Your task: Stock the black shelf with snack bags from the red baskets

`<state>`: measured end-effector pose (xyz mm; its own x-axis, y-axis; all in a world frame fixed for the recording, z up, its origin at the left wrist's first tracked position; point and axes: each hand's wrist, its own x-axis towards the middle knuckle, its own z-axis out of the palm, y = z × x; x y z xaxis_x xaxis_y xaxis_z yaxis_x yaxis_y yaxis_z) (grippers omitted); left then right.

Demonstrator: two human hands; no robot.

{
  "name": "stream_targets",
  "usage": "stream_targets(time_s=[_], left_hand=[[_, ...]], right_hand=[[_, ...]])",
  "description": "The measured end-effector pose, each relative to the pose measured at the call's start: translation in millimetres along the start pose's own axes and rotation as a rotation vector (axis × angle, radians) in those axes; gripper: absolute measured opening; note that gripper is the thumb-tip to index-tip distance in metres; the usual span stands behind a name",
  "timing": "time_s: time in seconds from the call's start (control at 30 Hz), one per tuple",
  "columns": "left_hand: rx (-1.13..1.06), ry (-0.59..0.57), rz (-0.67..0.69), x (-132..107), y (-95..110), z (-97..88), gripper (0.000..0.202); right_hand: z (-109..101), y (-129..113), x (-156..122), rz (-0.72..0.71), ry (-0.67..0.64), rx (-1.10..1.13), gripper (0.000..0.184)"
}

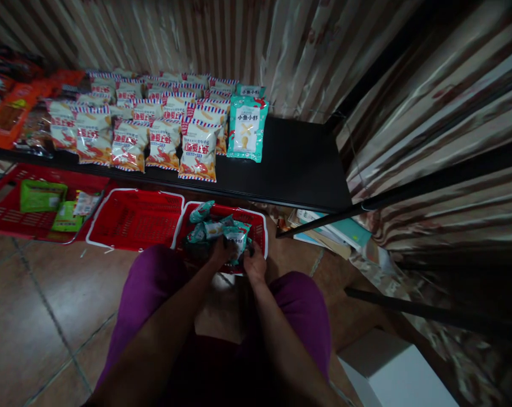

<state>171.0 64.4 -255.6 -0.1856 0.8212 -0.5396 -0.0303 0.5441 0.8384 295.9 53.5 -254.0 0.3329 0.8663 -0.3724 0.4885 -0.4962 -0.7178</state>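
A red basket (262,226) with a white rim stands on the floor between my knees, with several teal snack bags (201,211) inside. Over its near side, one teal snack bag (237,238) with a white label is held between both hands. My left hand (220,254) grips its left side, fingers closed and partly in shadow. At its lower right edge, my right hand (254,263) has its fingers curled around the packaging. On the shelf in front, more teal snack bags (247,133) stand upright in a short row.
White snack bags (198,150) fill rows on the black shelf (289,164), with orange packages (13,113) at the left. Another red basket (134,220) sits alongside, and one further left (80,182) holds green packets. Black metal bars (323,221) and a white box (400,367) are at right.
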Motion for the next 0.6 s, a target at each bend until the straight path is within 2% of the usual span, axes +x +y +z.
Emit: stream_targets(time_s=[0.1,0.17,0.23,0.33,0.47,0.6], left_hand=[[0.063,0.051,0.060,6.2,-7.2,5.8,0.041],[0.031,0.025,0.062,9.5,-12.0,9.5,0.044],[-0.053,-0.012,0.003,13.0,-15.7,11.1,0.041],[-0.138,-0.001,-0.085,17.8,-17.1,11.7,0.032],[-0.213,-0.019,-0.137,18.9,-9.6,15.0,0.037],[-0.268,-0.065,-0.149,10.5,5.4,17.3,0.038]], right_hand=[[6.7,-5.6,10.5,-0.052,-0.020,0.049,0.049],[11.8,-5.2,17.2,-0.029,-0.070,0.146,0.051],[15.5,-1.3,21.2,0.035,-0.105,0.265,0.053],[16.6,2.1,21.2,0.145,-0.130,0.492,0.054],[10.3,-8.1,16.5,0.203,-0.173,0.722,0.058],[-3.4,-21.5,10.9,0.208,-0.213,0.744,0.060]])
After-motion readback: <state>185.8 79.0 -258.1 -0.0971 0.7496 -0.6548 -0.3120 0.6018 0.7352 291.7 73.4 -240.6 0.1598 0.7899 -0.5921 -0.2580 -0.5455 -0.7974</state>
